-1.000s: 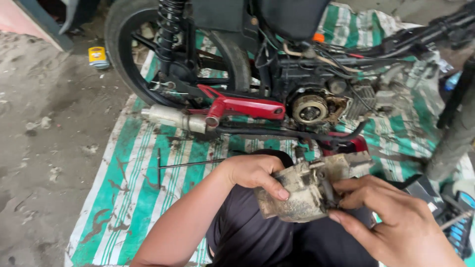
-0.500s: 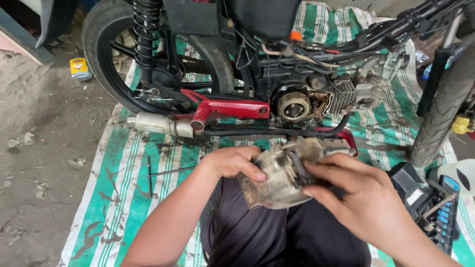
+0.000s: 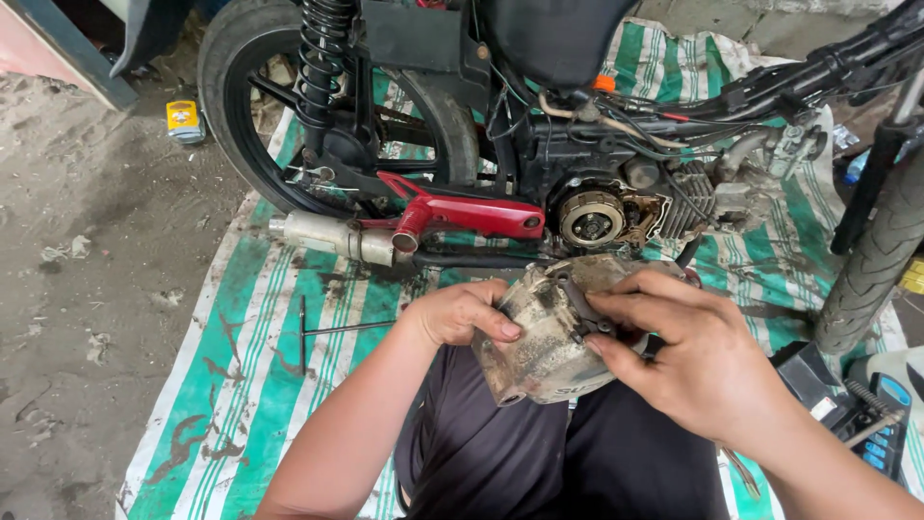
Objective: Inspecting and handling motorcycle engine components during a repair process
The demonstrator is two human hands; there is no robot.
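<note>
A dirty grey engine side cover (image 3: 549, 337) is held above my lap in both hands. My left hand (image 3: 460, 313) grips its left edge with the fingers curled over the rim. My right hand (image 3: 688, 361) holds its right side, thumb and fingertips pinching a dark rubber gasket strip (image 3: 580, 310) on its face. Just beyond the cover stands a motorcycle with its engine (image 3: 602, 217) opened, the round clutch exposed.
The motorcycle stands on a green-and-white striped tarp (image 3: 250, 385). A T-handle wrench (image 3: 327, 332) lies on the tarp to my left. The red footrest bracket (image 3: 462, 214), the exhaust pipe (image 3: 332, 236), the rear wheel (image 3: 250, 106) and the front tyre (image 3: 881, 260) surround the spot. A tool tray (image 3: 861, 414) sits at right.
The view has shifted so the motorcycle sits lower and nearer. Both hands have raised the cover slightly toward the engine and my right fingers have moved onto the gasket strip.
</note>
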